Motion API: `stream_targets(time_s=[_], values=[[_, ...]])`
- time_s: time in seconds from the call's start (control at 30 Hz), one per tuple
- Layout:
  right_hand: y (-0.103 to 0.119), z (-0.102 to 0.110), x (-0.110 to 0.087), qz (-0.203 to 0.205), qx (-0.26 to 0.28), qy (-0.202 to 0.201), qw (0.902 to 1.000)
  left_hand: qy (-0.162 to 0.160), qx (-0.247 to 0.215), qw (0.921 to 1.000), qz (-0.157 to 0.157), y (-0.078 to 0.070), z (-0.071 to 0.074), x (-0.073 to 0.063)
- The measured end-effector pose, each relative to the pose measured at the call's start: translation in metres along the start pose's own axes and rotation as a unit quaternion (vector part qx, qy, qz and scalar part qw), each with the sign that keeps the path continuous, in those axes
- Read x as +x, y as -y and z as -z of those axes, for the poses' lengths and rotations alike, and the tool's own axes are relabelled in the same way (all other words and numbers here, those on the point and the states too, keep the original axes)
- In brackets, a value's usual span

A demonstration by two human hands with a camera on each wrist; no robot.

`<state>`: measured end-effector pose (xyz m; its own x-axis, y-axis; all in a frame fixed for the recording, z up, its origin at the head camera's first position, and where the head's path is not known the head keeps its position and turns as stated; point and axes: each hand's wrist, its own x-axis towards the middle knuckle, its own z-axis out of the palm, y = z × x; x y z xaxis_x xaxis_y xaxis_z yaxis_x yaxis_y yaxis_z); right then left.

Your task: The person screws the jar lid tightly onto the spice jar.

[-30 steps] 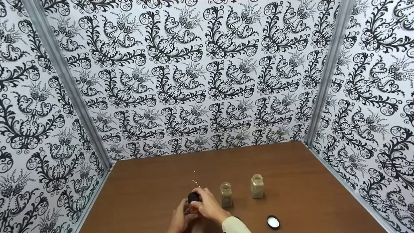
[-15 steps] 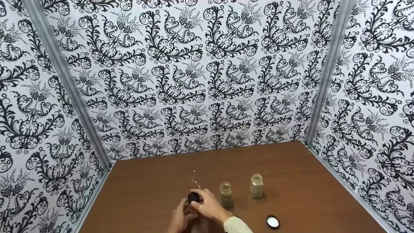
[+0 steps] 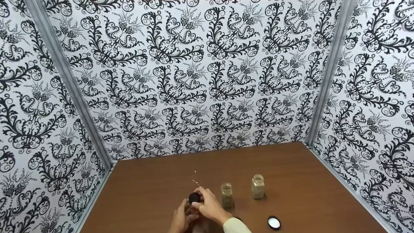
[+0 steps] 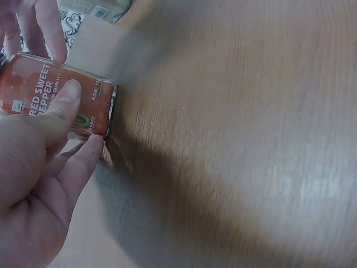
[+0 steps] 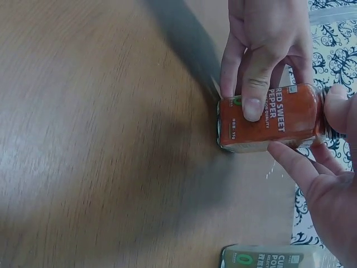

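Note:
My left hand [image 3: 181,217] holds a glass spice jar of red sweet pepper [image 5: 298,114], its thumb across the label and its fingers around the lower end. The jar contains orange-red powder. My right hand [image 3: 209,206] pinches the black lid [image 3: 194,198] at the jar's neck between thumb and fingers. In the right wrist view, the thumb and fingers of this hand sit at the neck end. An uncapped glass jar [image 3: 227,198] with greenish-beige powder stands just right of my right hand; the right wrist view shows a cumin powder label [image 5: 270,259].
A second uncapped jar of beige powder [image 3: 257,188] stands farther right. A loose black lid [image 3: 274,223], white inside up, lies near the front right. Part of a dark round object [image 3: 238,218] shows beside the right sleeve [image 3: 236,225]. Small pale specks [image 3: 196,182] lie beyond the hands. Patterned walls [image 3: 200,81] enclose the brown table [image 3: 145,181].
Both hands stay at the red sweet pepper jar, with only slight shifts of the fingers on the lid. The other jars and the loose lid have not moved.

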<state>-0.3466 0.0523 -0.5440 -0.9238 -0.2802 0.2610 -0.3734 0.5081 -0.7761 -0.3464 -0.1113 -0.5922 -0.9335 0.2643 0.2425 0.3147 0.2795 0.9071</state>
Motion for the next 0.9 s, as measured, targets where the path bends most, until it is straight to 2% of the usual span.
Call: stream_targets(time_s=[0.03, 0.07, 0.23, 0.37, 0.57, 0.8, 0.83, 0.9], values=[[-0.0002, 0.0005, 0.0002, 0.003, -0.001, -0.001, 1.0, -0.006, 0.06, 0.9979, -0.025, -0.0009, 0.0016, -0.0004], [-0.0003, 0.0011, 0.0003, 0.006, 0.0, -0.002, 1.0, -0.014, 0.113, 0.9923, -0.048, -0.0016, 0.0029, -0.0008], [-0.001, 0.0017, -0.0002, 0.006, 0.013, -0.001, 0.9999, -0.021, 0.121, 0.9902, -0.067, -0.0012, 0.0044, -0.0005], [-0.0024, 0.0012, -0.0018, -0.01, 0.027, 0.013, 0.9995, -0.019, 0.128, 0.9898, -0.061, 0.0014, 0.0038, 0.0002], [-0.0061, -0.0012, -0.0028, -0.009, 0.029, 0.005, 0.9995, -0.01, 0.099, 0.9944, -0.035, 0.003, 0.0018, 0.0009], [-0.0049, -0.004, -0.0004, -0.018, 0.038, -0.009, 0.9991, -0.021, 0.056, 0.9967, -0.054, 0.0025, -0.0005, 0.0001], [-0.0045, -0.0041, -0.0002, -0.02, 0.04, -0.011, 0.9989, -0.022, 0.049, 0.9973, -0.05, 0.0027, -0.001, 0.0003], [-0.0037, -0.004, -0.0004, -0.016, 0.05, -0.013, 0.9986, -0.01, -0.017, 0.9997, -0.012, 0.0019, -0.0021, 0.0012]])
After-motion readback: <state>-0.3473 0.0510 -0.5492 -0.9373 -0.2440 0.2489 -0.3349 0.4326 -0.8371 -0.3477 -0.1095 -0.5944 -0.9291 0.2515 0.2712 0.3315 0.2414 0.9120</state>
